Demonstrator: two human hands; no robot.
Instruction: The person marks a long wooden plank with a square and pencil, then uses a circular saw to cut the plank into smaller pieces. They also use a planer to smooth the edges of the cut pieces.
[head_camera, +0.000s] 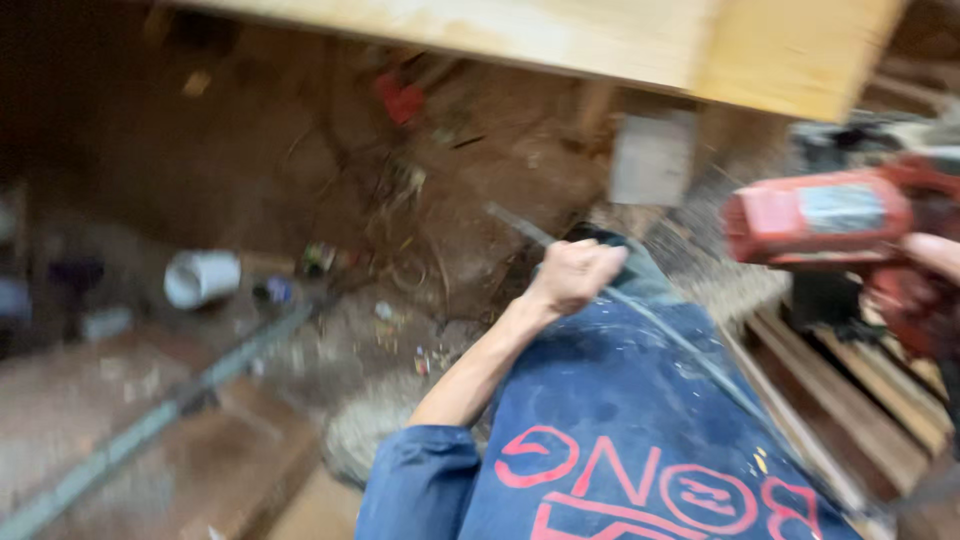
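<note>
Red power drill (830, 218) sits at the right edge of view, my right hand (935, 255) wrapped around its handle, nose pointing left toward open air under the pale timber beam (560, 40). My left hand (575, 275) is a closed fist braced on my knee, apparently for balance. Littered dirt floor (300, 180) lies open leftward; stacked boards (860, 400) crowd the right.

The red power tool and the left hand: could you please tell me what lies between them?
In the head view, between the left hand and the red power tool shows only sawdust-strewn ground, blurred.

White pipe piece (201, 277) on dirt floor (250, 170); pale timber beam (560, 40) overhead; grey block (652, 160) beneath.
</note>
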